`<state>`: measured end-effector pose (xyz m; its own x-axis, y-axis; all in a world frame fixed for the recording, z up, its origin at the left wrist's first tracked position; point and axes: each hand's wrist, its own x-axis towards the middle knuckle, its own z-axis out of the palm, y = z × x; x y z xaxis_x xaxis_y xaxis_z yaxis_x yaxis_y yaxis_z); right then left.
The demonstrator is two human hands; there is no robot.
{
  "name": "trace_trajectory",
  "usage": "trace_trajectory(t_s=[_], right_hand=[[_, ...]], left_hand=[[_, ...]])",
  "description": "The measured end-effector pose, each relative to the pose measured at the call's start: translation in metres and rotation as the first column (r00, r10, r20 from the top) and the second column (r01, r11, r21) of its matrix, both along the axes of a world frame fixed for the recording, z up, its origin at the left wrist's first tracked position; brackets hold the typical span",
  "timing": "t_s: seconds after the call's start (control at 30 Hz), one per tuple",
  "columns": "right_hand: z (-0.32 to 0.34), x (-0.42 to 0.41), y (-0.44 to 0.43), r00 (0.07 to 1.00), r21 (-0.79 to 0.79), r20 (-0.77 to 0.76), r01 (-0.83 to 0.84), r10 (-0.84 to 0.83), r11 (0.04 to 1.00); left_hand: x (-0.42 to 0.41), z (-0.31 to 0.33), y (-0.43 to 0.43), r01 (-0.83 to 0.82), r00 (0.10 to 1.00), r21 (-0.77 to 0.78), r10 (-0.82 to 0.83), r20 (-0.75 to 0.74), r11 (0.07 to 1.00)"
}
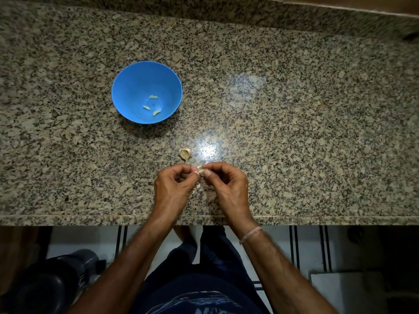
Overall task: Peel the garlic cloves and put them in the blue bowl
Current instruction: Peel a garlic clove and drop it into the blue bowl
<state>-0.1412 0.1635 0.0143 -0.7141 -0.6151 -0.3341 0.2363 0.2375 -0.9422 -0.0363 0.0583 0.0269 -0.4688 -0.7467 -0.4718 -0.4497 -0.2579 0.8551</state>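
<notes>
You are facing a speckled granite counter [294, 109] that fills most of the view, with its front edge running across just above your forearms. Below that edge, a dark rounded object [45, 284] sits on the floor at your lower left; I cannot tell what it is.

The blue bowl [127, 87] stands on the counter to your left of centre, well apart from your hands and farther back. A few peeled cloves [146, 107], pale green-yellow, lie scattered at its bottom.

Your left hand [174, 184] and right hand [226, 184] meet near the front edge of the counter, both with fingers curled inward. Between them you pinch a single garlic clove [201, 171]: the thumb and fingertips of each hand close on it from either side, so that only a small pale part of it shows. Whether any skin is on it is too small to tell.

Just beyond your hands, the remainder of the garlic bulb [185, 154] lies on the counter, papery and light brown, next to a bright glare on the stone.

Under your hands, a few pale skin scraps [197, 186] lie on the counter between your palms.

A thin pink band [249, 234] circles your right wrist.
</notes>
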Motion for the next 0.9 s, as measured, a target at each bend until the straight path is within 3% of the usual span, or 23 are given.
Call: trace_trajectory(t_s=[0.13,0.2,0.3,0.43,0.6,0.7,0.9], right_hand=[[0.005,-0.004,-0.001,0.979,-0.055,0.206,0.002,0.009,0.998],[0.005,-0.005,-0.001,0.971,-0.064,0.239,0.010,0.006,0.998],[0.004,-0.009,0.000,0.992,-0.023,0.127,-0.006,0.009,1.000],[0.000,-0.016,0.003,0.993,0.038,-0.084,-0.083,0.086,0.996],[0.000,-0.017,0.004,0.957,0.085,-0.243,-0.139,0.156,0.987],[0.000,-0.018,0.002,0.926,0.101,-0.332,-0.156,0.181,0.983],[-0.001,-0.015,0.003,0.895,0.115,-0.392,-0.182,0.212,0.977]], left_hand=[[-0.004,0.001,0.000,-0.028,0.999,0.082,0.029,-0.014,0.996],[-0.004,0.003,0.000,-0.037,0.999,0.115,0.040,-0.031,0.993],[-0.002,0.007,0.001,0.012,0.998,0.071,-0.008,-0.054,0.997],[0.000,0.007,0.001,0.141,0.990,-0.187,-0.134,0.048,0.972],[-0.001,0.006,0.001,0.239,0.970,-0.421,-0.197,0.139,0.875],[-0.001,0.006,0.001,0.315,0.949,-0.552,-0.243,0.201,0.772],[0.000,0.007,0.001,0.377,0.926,-0.579,-0.275,0.259,0.723]])
